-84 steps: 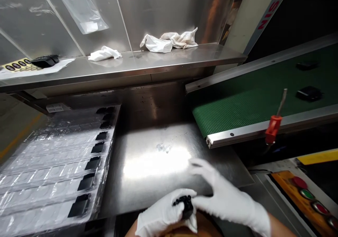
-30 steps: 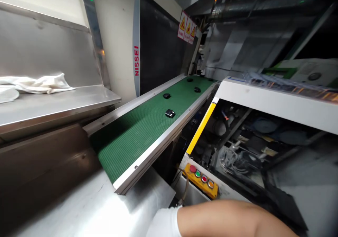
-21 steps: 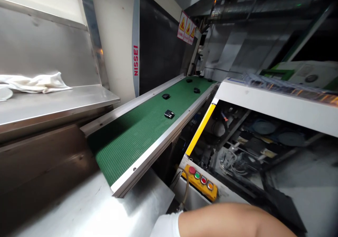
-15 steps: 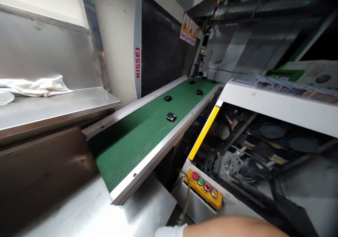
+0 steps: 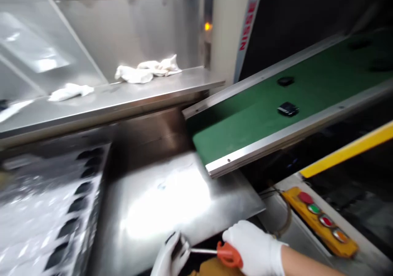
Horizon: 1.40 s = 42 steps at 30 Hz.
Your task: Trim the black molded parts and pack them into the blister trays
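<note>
At the bottom of the head view, my white-gloved left hand is closed around a small black plastic part, mostly covered by the fingers. My right hand, also gloved in white, grips the orange handle of a tool with a thin metal shaft. The shaft points left, its end meeting the left hand at the part; blur hides whether tip and part touch. Similar black parts lie on the green conveyor belt, including one with light prongs.
A tray at left holds a row of several black parts. White cloths lie on the metal shelf. A bare metal plate sits below the belt's end. A yellow button box stands at right.
My view has swung left and down, so the tray and metal plate now show. Both gloved hands have come into view with the tool and black part; before, only one forearm and cuff showed.
</note>
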### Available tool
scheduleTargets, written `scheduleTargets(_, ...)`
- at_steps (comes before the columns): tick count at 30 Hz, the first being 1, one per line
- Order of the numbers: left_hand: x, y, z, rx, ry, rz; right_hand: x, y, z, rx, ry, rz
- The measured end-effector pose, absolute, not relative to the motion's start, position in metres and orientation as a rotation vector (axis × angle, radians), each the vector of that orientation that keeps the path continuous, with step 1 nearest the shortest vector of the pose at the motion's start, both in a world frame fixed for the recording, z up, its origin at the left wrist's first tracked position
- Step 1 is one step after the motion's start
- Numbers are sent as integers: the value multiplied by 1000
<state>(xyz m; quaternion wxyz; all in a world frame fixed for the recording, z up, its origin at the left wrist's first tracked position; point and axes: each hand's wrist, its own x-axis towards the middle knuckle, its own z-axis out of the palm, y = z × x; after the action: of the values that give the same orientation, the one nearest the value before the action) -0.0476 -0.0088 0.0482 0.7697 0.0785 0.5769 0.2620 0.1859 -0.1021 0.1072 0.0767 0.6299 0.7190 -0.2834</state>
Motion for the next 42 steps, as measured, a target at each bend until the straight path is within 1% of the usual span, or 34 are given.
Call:
scheduleTargets(3, -71, -18, 44, 151, 1079, 566, 175, -112, 107, 1928, 2096, -944)
scheduleTargets(6, -84, -27, 48, 167, 1099, 554, 162, -119, 103, 1950, 2067, -1018)
scheduleTargets(10, -93, -36, 51, 203, 1094, 514, 143, -124, 102, 1936, 2060, -998)
scheduleTargets(18, -104, -44, 30, 230, 1172, 508, 119, -136, 106, 1861, 2012, -959)
scheduleTargets(24, -102, -59, 27, 198, 1108, 566, 127, -133, 98, 1864, 2062, -1016)
scheduleTargets(28, -83, -75, 23, 265, 1075, 681, 142, -133, 93, 1758, 2173, -1042)
scheduleTargets(32, -67, -84, 22, 347, 1166, 773, 159, -136, 88, 1729, 2217, -1039)
scheduleTargets(36, -63, -86, 28, 427, 1375, 741, 168, -134, 85, 1702, 2235, -1044)
scheduleTargets(42, -66, -85, 39, 488, 1261, 697, 170, -130, 79, 1706, 2245, -1039)
